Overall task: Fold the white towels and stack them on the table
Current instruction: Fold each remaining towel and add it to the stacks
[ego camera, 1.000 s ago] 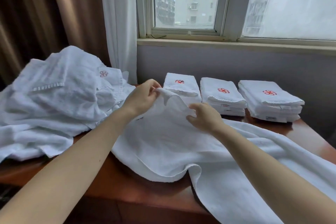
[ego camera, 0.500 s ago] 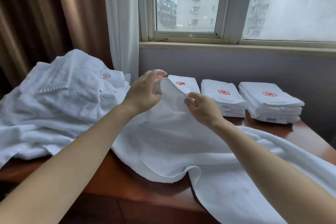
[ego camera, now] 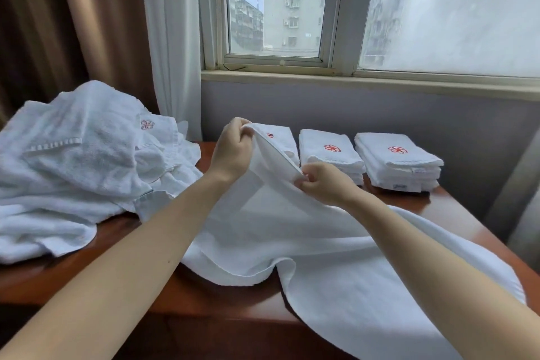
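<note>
A large white towel (ego camera: pixel 292 231) lies spread over the wooden table (ego camera: pixel 204 298) and hangs off its near right edge. My left hand (ego camera: pixel 232 152) grips the towel's far corner and holds it raised. My right hand (ego camera: pixel 324 184) pinches the same hem a little lower and to the right. Behind my hands stand three stacks of folded white towels with red logos: a left stack (ego camera: pixel 282 140), partly hidden by the raised corner, a middle stack (ego camera: pixel 331 155) and a right stack (ego camera: pixel 399 161).
A heap of unfolded white towels (ego camera: pixel 76 161) covers the table's left side. Brown and white curtains (ego camera: pixel 122 23) hang behind it. A grey wall and a window sill (ego camera: pixel 350 82) close off the back of the table.
Both hands have lifted the towel's corner higher. My right hand has slid to the right along the hem, away from my left hand, stretching the edge between them.
</note>
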Demonstrator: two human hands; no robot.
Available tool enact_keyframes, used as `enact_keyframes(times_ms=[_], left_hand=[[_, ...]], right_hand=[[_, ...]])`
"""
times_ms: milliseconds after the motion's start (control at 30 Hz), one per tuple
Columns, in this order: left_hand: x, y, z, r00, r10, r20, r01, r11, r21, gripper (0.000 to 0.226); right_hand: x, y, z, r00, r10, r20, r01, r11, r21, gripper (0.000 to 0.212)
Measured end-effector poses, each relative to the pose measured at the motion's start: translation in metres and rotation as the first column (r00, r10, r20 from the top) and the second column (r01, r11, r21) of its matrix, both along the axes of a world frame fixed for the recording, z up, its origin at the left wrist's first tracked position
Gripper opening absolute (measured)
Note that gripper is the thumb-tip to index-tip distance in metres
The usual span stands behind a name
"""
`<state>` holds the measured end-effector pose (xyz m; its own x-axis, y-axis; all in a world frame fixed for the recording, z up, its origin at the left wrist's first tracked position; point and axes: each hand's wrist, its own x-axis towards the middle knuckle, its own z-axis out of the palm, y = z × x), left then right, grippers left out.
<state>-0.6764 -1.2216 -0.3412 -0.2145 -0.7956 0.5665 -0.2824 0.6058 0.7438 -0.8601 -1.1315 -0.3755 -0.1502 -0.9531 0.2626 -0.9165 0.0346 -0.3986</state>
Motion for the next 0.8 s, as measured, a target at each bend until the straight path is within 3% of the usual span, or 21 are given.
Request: enact_keyframes(times_ms=[133,233,400,467,533,600,700,767,800], left_hand=[[-0.007,0.003,0.005,0.966,0.133,-0.22,-0.136,0.991,0.001,0.016],[-0.015,0.001,0.002,0.96,0.168,-0.223,-0.174,0.985,-0.007,0.018],[-0.033,0.001,-0.004,0.938,0.266,-0.224,-0.271,0.963,0.01,0.021],[-0.034,-0.001,-0.006,0.929,0.313,-0.195,-0.318,0.948,0.007,0.023],[-0.031,-0.002,-0.009,0.932,0.34,-0.126,-0.341,0.94,0.016,0.027],[-0.03,-0.002,-0.013,0.939,0.339,0.058,-0.339,0.941,0.003,0.04],[-0.034,0.009,-0.019,0.895,0.237,0.379,-0.203,0.971,-0.127,0.057],[-0.044,0.022,-0.023,0.888,-0.011,0.461,0.103,0.979,-0.175,0.056],[-0.052,0.029,-0.025,0.842,-0.169,0.512,0.279,0.949,-0.146,0.061]], right_hand=[[-0.023,0.019,0.01,0.961,-0.162,-0.225,0.187,0.978,0.095,0.025],[-0.041,0.033,0.02,0.913,-0.275,-0.3,0.318,0.942,0.104,0.011],[-0.059,0.042,0.035,0.82,-0.439,-0.367,0.478,0.878,0.017,0.015],[-0.068,0.046,0.036,0.826,-0.487,-0.284,0.471,0.873,-0.128,0.022],[-0.077,0.05,0.035,0.897,-0.439,-0.041,0.415,0.872,-0.261,0.036],[-0.082,0.053,0.036,0.932,-0.293,0.212,0.352,0.869,-0.348,0.048],[-0.078,0.054,0.035,0.963,-0.181,0.198,0.242,0.905,-0.351,0.051],[-0.071,0.051,0.032,0.979,-0.165,0.119,0.194,0.932,-0.305,0.045],[-0.068,0.05,0.03,0.984,-0.145,0.104,0.169,0.945,-0.28,0.041]])
